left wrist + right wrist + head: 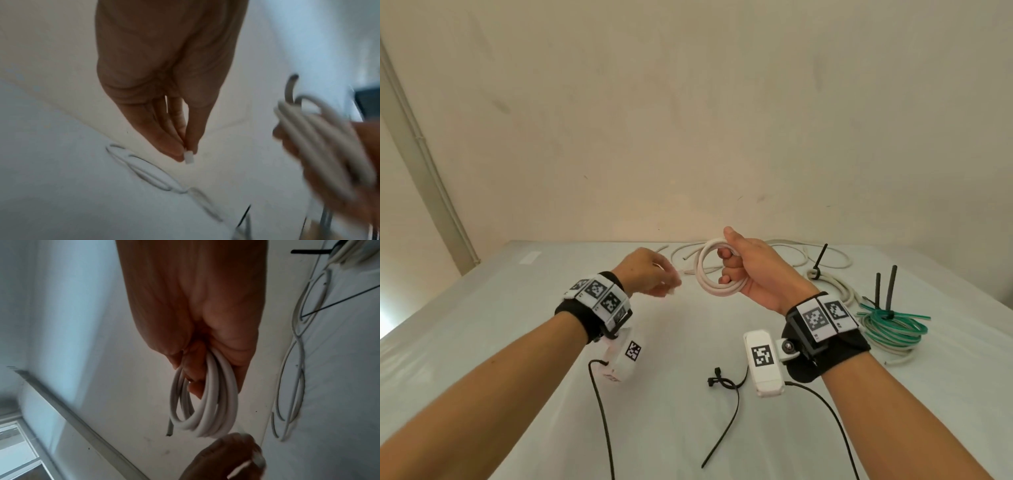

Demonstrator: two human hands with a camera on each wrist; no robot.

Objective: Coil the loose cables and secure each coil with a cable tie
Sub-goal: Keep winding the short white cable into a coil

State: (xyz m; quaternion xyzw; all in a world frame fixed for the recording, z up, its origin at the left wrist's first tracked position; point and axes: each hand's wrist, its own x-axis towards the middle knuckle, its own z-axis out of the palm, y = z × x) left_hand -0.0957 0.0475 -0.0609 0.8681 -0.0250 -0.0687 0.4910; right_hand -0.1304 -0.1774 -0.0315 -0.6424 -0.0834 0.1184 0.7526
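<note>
White cable coil [714,270] gripped in right hand [753,270] fingers — left hand [650,275] fingers pinch its loose end [189,156].

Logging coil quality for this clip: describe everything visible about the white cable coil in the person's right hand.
The white cable coil is a round-sectioned, smooth, plastic-looking cable wound into several roughly circular loops, held upright above the table. The right hand grips it, fingers curled through the loops, thumb on top. No tie is on it yet. One cut end hangs free; the left hand pinches a white cable end.
</note>
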